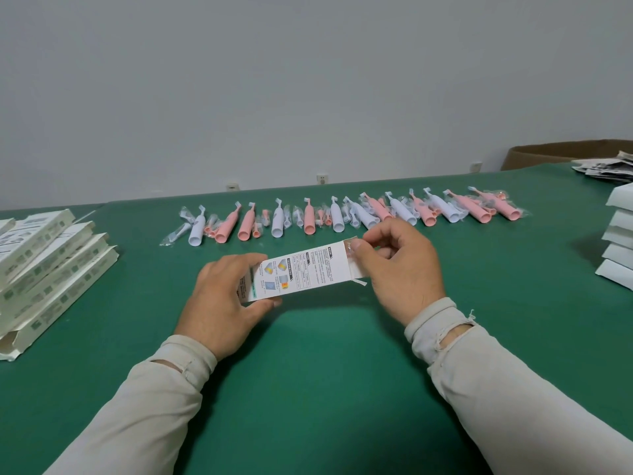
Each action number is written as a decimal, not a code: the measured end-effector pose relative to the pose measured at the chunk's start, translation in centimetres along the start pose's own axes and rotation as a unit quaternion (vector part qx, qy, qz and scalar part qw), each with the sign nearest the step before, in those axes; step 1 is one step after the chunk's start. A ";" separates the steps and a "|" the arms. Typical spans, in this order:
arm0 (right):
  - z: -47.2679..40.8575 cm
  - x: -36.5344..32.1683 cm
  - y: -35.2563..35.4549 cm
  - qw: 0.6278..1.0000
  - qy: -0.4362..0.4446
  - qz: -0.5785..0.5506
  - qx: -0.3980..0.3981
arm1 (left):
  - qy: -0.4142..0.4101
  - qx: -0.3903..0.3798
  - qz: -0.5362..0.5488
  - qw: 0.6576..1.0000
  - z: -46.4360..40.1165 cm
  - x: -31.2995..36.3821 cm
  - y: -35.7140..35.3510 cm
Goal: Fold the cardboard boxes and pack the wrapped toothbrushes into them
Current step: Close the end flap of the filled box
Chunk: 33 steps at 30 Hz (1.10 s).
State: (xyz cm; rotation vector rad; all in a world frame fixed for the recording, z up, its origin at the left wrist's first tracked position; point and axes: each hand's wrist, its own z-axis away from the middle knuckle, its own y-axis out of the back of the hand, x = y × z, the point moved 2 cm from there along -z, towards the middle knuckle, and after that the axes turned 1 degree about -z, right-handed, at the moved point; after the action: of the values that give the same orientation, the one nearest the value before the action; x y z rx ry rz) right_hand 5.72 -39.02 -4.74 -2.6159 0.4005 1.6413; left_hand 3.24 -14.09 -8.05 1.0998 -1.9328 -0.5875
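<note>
Left hand [219,296] and right hand [400,265] are gripping a flat printed cardboard box [298,272] by its ends, fingers curled, above the green felt-like tabletop [325,371]; film-wrapped pink and white toothbrushes [342,214] are lying in a row behind.

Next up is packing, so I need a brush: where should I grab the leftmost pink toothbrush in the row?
Take the leftmost pink toothbrush by its thick handle, coming from above: it lies flat, bristles away, with neighbours close on both sides.

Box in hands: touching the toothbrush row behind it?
Apart. In the head view, green table shows between the box, held by the left hand and right hand, and the toothbrush row.
</note>
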 end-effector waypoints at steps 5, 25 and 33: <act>0.6 -0.6 -0.7 0.981 -0.043 -0.013 -0.191 | -0.002 -0.005 0.002 1.000 -0.1 0.0 0.1; -0.9 0.5 1.4 0.968 0.090 0.143 -0.183 | 0.015 -0.002 0.034 0.999 -0.1 -0.1 0.1; -0.1 0.5 0.0 0.992 0.041 0.010 -0.121 | 0.016 0.005 0.046 0.999 0.0 0.0 0.2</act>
State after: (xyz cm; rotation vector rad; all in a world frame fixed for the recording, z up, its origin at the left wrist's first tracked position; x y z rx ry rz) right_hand 6.03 -39.13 -5.18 -2.8689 0.2457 1.6895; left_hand 3.14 -14.02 -7.92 1.0133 -1.9501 -0.5082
